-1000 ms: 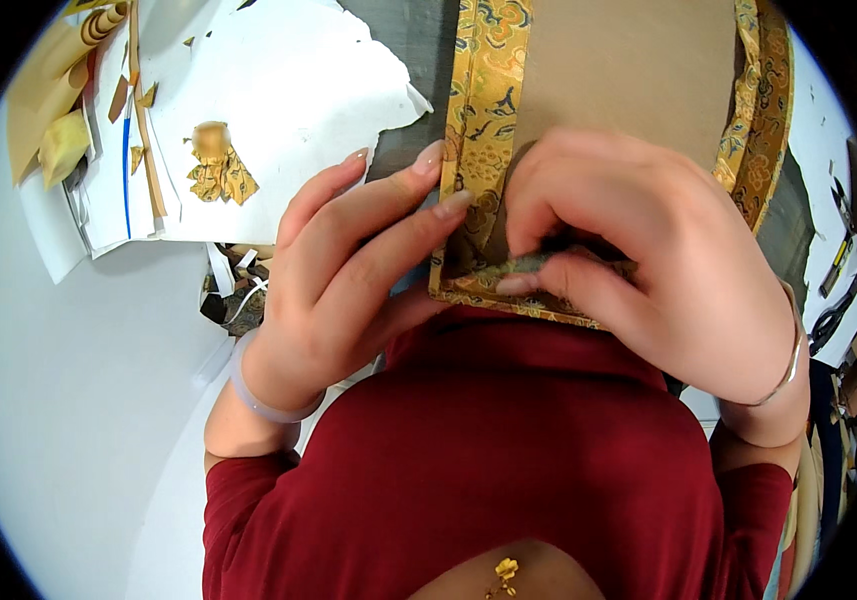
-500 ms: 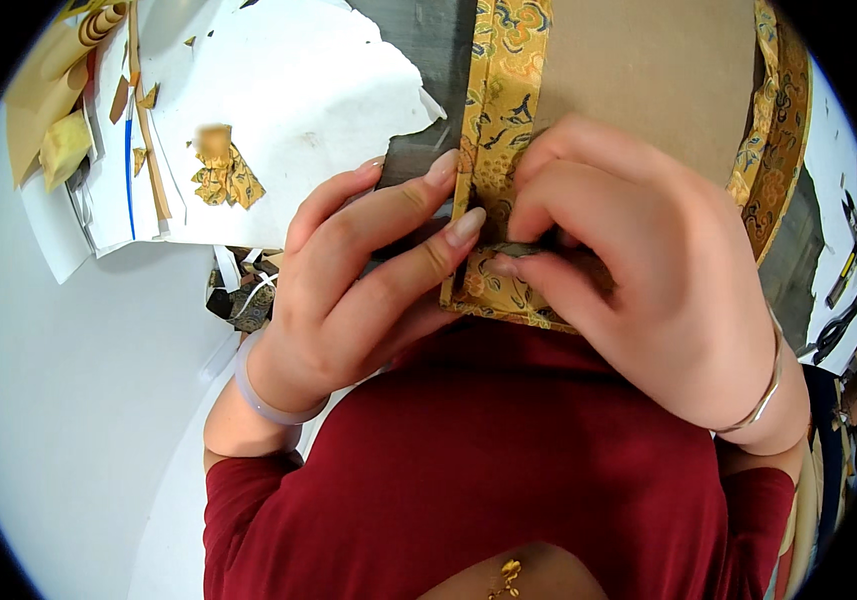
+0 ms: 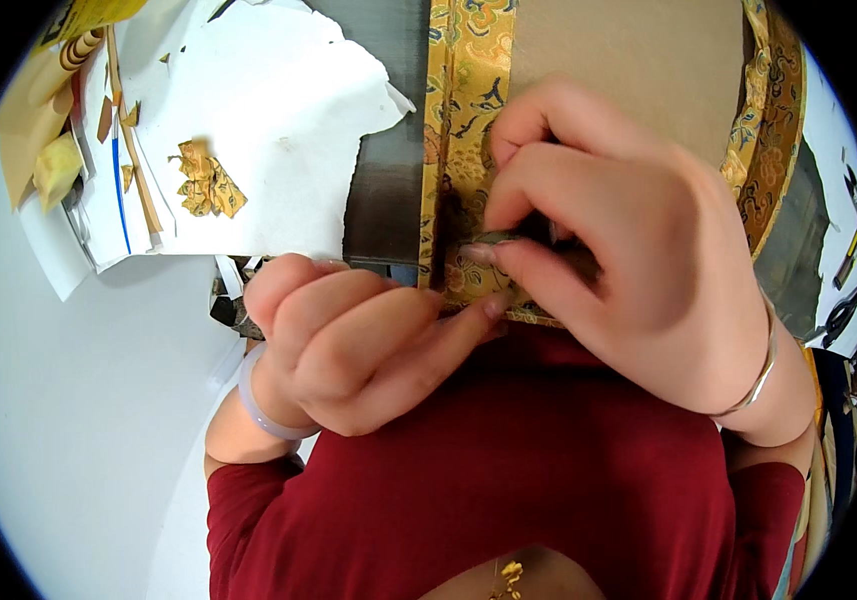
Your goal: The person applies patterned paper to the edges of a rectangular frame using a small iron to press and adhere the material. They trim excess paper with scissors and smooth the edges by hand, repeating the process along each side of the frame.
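A shallow box or cover [image 3: 628, 50] has a tan inner panel bordered by gold brocade [image 3: 471, 90] with dark blue and floral patterning. My left hand [image 3: 348, 335] is closed at its near left corner. The fingers are curled outside, and the thumb presses along the near edge. Above that corner, my right hand [image 3: 618, 220] pinches a thin grey-green flat piece [image 3: 496, 237] between thumb and fingers, low over the brocade. Most of that piece is hidden in the grip, so its kind cannot be told.
White paper [image 3: 278, 120] with a torn edge lies at the left, bearing a crumpled brocade scrap [image 3: 208, 182]. Paper rolls and strips are at the far left, with a yellow lump [image 3: 56, 170]. Black-handled scissors [image 3: 841, 318] and a cutter [image 3: 851, 255] lie at the right.
My left hand has moved down from the left brocade edge to the near corner, its spread fingers now curled. My right hand keeps its pinch. The view has shifted slightly.
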A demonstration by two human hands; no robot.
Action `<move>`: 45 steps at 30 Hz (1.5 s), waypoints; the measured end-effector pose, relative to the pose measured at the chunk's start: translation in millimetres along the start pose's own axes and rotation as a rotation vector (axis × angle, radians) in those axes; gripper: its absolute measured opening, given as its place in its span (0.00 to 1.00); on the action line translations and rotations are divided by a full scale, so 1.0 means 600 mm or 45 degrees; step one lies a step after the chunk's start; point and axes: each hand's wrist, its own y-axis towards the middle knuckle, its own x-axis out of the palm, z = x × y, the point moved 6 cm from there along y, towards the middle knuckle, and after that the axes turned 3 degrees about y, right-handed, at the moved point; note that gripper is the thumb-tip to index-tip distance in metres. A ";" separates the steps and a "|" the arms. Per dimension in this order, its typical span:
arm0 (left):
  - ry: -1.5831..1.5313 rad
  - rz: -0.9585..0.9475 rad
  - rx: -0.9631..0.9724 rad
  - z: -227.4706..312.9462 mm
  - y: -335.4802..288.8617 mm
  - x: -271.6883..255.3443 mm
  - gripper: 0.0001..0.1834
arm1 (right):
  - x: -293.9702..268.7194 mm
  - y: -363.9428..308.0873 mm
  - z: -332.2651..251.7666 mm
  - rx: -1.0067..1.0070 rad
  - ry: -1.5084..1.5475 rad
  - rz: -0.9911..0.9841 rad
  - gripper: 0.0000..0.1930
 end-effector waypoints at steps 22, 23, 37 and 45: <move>0.164 -0.448 -0.141 0.040 0.056 -0.007 0.21 | -0.012 0.002 0.049 -0.094 0.364 0.071 0.08; 0.179 -0.472 -0.142 0.040 0.056 -0.008 0.19 | -0.013 0.001 0.049 -0.087 0.377 0.077 0.08; 0.126 -0.521 -0.194 0.047 0.062 -0.003 0.17 | -0.027 -0.001 0.057 0.029 0.502 0.123 0.07; 0.203 -0.464 -0.228 0.049 0.039 -0.022 0.19 | -0.001 -0.017 0.067 -0.237 0.268 0.347 0.09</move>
